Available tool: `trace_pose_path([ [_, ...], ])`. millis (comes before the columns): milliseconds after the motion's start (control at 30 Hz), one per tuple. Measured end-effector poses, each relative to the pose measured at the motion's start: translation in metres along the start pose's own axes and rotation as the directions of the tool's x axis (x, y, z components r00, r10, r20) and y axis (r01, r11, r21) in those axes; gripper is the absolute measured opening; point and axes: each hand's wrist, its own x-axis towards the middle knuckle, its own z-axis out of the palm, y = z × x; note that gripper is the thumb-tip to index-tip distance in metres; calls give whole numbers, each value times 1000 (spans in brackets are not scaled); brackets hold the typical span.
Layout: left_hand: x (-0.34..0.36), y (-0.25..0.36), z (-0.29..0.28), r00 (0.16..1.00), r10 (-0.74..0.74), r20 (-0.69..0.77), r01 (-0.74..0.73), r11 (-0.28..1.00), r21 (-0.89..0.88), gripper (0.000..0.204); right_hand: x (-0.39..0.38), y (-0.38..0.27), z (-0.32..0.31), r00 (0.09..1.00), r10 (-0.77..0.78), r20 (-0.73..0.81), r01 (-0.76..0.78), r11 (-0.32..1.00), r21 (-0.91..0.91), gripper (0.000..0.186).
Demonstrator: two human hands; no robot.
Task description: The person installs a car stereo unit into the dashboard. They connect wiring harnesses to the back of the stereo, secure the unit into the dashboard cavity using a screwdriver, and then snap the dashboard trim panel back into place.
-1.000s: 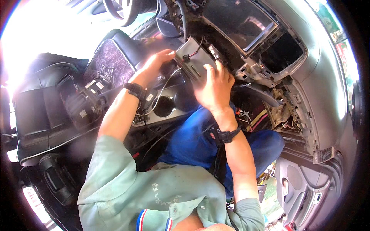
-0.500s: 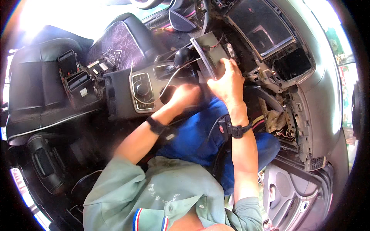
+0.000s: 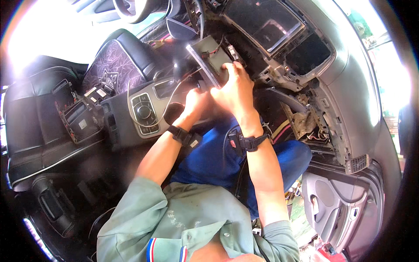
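My right hand [image 3: 234,92] grips the near end of a boxy metal car stereo unit [image 3: 218,59], thumb at its front edge and fingers over its top. The unit is tilted above the centre console, with a red-and-black wire at its top. My left hand [image 3: 195,102] is closed beside the unit's near front edge. A small dark piece shows at its fingertips, too blurred to name. A thin pale cable [image 3: 171,105] loops over the console and up toward the unit. Behind it stands the gear lever [image 3: 182,69], partly blurred.
The console carries a round control knob [image 3: 144,112]. Removed black trim parts [image 3: 80,115] lie on the seat at left. Beyond the unit is the opened dashboard with a dark screen [image 3: 264,24] and exposed brackets [image 3: 279,74]. An open door [image 3: 334,205] stands at lower right.
My left hand has moved up from over the console to the unit's front edge. My right hand keeps its hold on the unit. The whole view has shifted.
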Motion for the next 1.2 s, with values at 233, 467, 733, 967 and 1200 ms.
trace_pose_path([
  [233,-1,-3,1,984,150,-99,-126,969,214,21,-8,2,9,996,-47,-74,41,996,-82,65],
  [467,27,-14,-22,989,110,-100,-84,969,233,22,-21,-13,22,981,-103,-162,57,963,-262,66],
  [733,54,-40,-48,962,262,79,-264,964,16,18,-18,-25,27,985,16,-172,-52,976,-211,69],
  [967,19,-18,-38,954,294,66,-297,954,38,14,-11,-9,14,997,51,-52,-60,982,-177,78],
  [1200,30,-36,-28,929,322,-182,-294,942,164,20,-5,-10,0,998,8,-63,-21,980,-196,64],
])
